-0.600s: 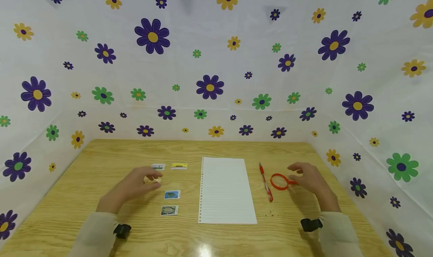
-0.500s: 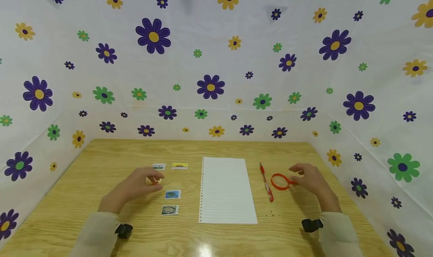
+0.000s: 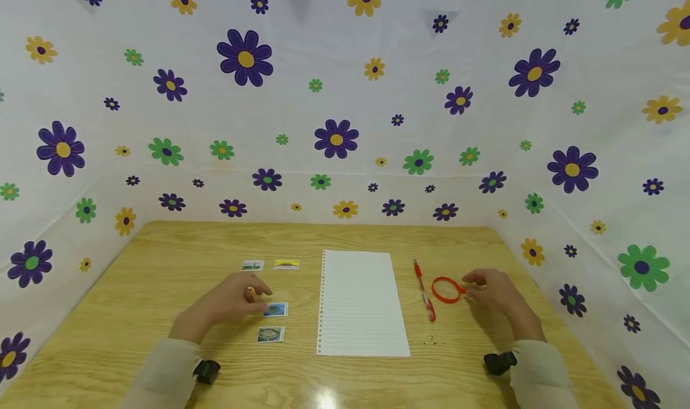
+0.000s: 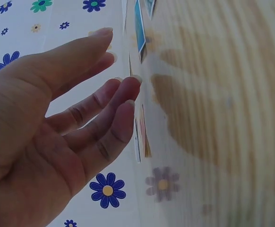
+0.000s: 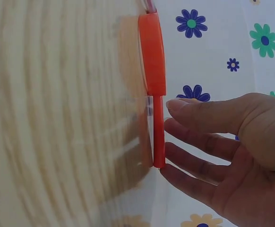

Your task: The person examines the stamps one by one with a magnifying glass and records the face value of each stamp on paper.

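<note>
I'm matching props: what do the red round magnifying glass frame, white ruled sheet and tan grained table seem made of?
Magnifying glass frame: probably plastic; smooth, opaque, uniformly red.
Ruled sheet: apparently matte paper; printed lines, edge holes.
Table: glossy wood or laminate, can't tell; grain, reflections visible.

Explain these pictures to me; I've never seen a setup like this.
There is no robot here, only a person's left hand and right hand, both bare. The widest picture comes from a camera worn on the head, looking forward and down; the other two come from cameras on the left and right wrists. On the wooden table lie a lined sheet, a red pen, a red magnifying glass and small stamp-like cards. The left hand is near the cards, with nothing visible in its grip. The right hand is at the magnifying glass's handle; whether it touches is hard to tell.
</note>
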A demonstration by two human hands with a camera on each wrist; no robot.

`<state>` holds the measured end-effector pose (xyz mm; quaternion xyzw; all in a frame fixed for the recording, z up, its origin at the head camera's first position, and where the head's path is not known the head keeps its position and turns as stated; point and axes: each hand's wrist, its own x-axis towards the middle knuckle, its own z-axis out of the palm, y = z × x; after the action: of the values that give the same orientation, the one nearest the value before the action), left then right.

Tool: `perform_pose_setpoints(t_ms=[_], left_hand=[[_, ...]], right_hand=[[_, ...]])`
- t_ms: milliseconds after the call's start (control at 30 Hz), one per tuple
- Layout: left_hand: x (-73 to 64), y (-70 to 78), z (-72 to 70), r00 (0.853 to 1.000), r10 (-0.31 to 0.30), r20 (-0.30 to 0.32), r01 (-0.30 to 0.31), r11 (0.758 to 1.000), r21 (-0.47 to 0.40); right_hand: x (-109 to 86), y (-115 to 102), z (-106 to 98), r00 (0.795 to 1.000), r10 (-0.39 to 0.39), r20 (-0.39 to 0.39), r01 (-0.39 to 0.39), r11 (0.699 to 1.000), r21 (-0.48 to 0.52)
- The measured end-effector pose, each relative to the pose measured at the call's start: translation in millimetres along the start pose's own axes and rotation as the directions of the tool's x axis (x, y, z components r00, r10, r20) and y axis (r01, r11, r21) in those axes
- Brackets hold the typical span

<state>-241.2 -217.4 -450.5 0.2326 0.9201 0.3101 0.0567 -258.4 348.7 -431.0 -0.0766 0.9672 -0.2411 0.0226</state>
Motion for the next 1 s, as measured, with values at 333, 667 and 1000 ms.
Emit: perform_pose_setpoints(t_ms=[333,667,1000], left_hand=[[1.3,1.6,5.5,0.997,-0.069,0.023,0.069,0.998,-0.001],[0.6,-0.8,9.0,0.998,-0.053,0.021,0.053,0.999,0.006],[1.7,0.2,10.5,0.999,-0.039,0.014,0.039,0.999,0.015]], right_hand=[[0.3,8.4,4.0,0.999,-0.045,-0.006,0.045,0.999,0.000],[3.1,8.6,4.5,0.998,-0.066,-0.003,0.065,0.996,-0.056],[2.0,6.7,4.3,0.999,-0.044,0.001,0.044,0.998,-0.052]])
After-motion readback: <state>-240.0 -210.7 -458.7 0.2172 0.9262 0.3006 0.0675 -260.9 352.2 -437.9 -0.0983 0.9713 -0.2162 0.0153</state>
